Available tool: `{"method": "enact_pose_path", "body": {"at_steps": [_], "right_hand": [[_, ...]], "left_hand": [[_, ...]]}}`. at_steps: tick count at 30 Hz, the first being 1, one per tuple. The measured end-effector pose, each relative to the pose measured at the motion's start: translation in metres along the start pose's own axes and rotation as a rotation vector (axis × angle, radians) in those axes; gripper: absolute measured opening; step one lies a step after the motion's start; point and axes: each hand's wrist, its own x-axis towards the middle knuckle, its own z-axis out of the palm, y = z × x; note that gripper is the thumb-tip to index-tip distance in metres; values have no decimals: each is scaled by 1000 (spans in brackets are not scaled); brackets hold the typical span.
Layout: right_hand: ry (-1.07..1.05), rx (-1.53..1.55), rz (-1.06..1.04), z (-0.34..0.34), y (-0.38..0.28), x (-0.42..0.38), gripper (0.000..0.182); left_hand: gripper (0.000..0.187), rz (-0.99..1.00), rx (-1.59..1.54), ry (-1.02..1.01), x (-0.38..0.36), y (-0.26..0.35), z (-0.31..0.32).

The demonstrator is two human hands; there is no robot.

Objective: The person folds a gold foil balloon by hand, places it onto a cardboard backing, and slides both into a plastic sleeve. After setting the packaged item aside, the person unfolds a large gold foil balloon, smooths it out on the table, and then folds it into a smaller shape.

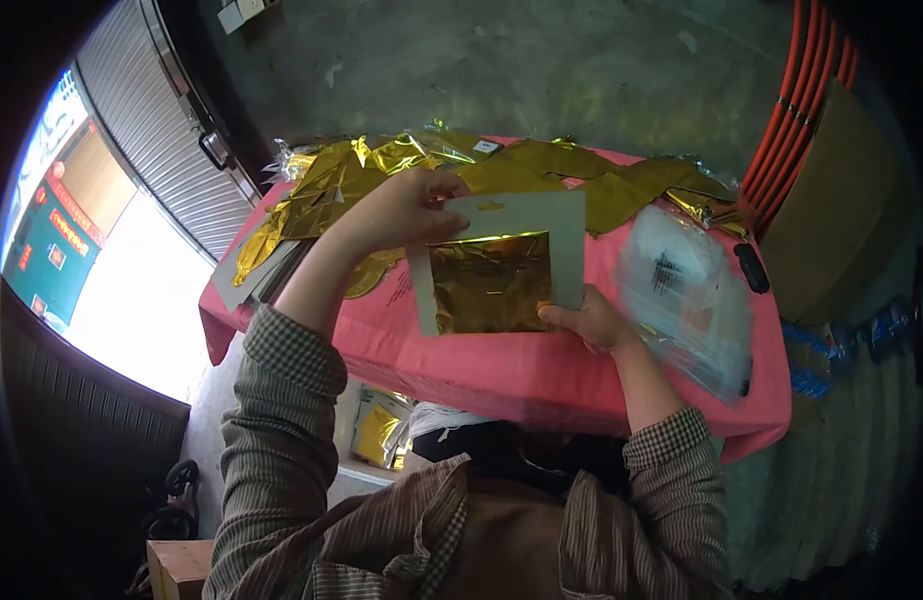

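Note:
A grey-white card [568, 240] with a hanger slot is held up over the pink table. A folded gold foil sheet [491, 285] lies flat on its front. My right hand [596, 322] grips the lower right corner, thumb on the foil and fingers behind the card. At the upper left corner, my left hand [421, 208] is closed with curled fingers against the card's edge; its fingertips are partly hidden. Crumpled and flat gold foil pieces [541, 163] spread along the table's back edge, beyond both hands.
Clear plastic bags [681, 290] lie on the pink tablecloth [451, 370] at right, beside a black object [750, 267]. Grey cards [249, 275] are stacked at left. Below the table stands a box with gold foil [381, 430]. Red pipes [796, 100] run along the wall.

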Motion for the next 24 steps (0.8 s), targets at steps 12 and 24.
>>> {"method": "enact_pose_path", "body": {"at_steps": [12,24], "right_hand": [[142,204,-105,-4,-2,3,13],[77,125,-68,-11,3,2,10]], "left_hand": [[22,-71,-1042,195,-18,-78,87],[27,-130,-1200,488,-11,-64,88]]}}
